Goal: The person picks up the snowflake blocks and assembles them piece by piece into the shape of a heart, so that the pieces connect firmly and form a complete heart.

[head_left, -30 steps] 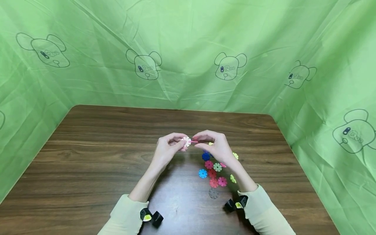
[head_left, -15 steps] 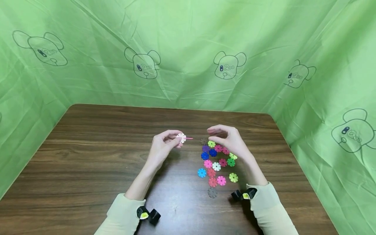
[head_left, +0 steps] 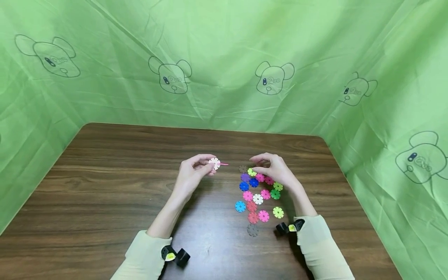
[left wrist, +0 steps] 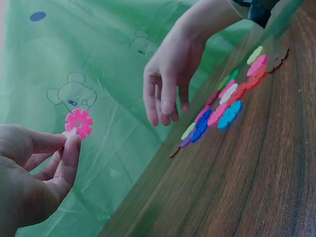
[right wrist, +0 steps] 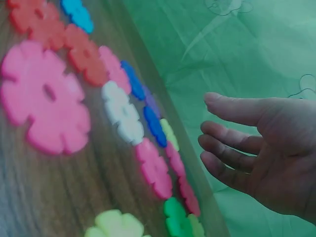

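My left hand (head_left: pixel 190 175) pinches a white notched plastic disc (head_left: pixel 215 163) between thumb and fingers. A pink notched disc (left wrist: pixel 79 123) is joined to it, seen edge-on in the head view and face-on in the left wrist view. Fingertips cover much of the white disc in the left wrist view. My right hand (head_left: pixel 275 170) hangs over the far end of a group of loose discs, its fingers loosely bent with nothing between them. In the head view its thumb lies close to a yellow-green disc (head_left: pixel 251 172); the left wrist view shows the fingertips apart from the discs.
Several discs lie flat on the brown wooden table (head_left: pixel 122 186), among them a light-blue disc (head_left: pixel 240 206), a green disc (head_left: pixel 275 194) and a see-through grey disc (head_left: pixel 252 230). Green cloth (head_left: pixel 224 97) encloses the table's back and sides.
My right hand has moved right, away from the pink disc, and then slightly lower over the loose discs. My left hand has shifted a little left with the joined discs.
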`<state>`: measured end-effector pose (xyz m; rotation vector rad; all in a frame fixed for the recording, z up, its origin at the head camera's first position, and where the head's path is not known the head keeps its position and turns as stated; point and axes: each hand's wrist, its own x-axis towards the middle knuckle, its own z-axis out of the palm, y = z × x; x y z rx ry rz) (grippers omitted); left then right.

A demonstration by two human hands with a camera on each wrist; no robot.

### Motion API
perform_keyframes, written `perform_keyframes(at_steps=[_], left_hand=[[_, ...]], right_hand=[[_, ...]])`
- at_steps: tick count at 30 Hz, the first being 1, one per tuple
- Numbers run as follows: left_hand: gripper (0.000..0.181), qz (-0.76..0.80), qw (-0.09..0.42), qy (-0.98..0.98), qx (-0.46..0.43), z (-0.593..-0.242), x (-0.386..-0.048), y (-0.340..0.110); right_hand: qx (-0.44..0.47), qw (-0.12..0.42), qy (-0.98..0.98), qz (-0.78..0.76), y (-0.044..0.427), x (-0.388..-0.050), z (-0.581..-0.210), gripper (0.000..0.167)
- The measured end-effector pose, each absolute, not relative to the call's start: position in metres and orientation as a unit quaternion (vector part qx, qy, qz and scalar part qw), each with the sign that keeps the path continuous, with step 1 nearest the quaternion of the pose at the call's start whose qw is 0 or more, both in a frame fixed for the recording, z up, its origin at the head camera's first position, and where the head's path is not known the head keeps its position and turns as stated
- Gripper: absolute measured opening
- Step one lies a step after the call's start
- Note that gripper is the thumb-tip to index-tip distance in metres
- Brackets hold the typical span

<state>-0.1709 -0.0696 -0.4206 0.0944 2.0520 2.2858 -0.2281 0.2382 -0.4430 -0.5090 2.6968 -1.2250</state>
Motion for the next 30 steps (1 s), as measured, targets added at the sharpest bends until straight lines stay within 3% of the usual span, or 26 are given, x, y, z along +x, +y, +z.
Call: perform_keyframes(at_steps=[18, 30], left_hand=[[0.027, 0.741, 0.041, 0.669, 0.023, -0.419, -0.170, -0.069], [0.027, 0.729, 0.035, 0.682, 0.034, -0.420, -0.170, -0.068]], right_hand=[[-0.181, 0.089, 0.934, -0.294, 0.235, -0.242, -0.455, 0.026], [-0.172, 0.076, 0.927, -0.326, 0.233, -0.247, -0.460, 0.020]])
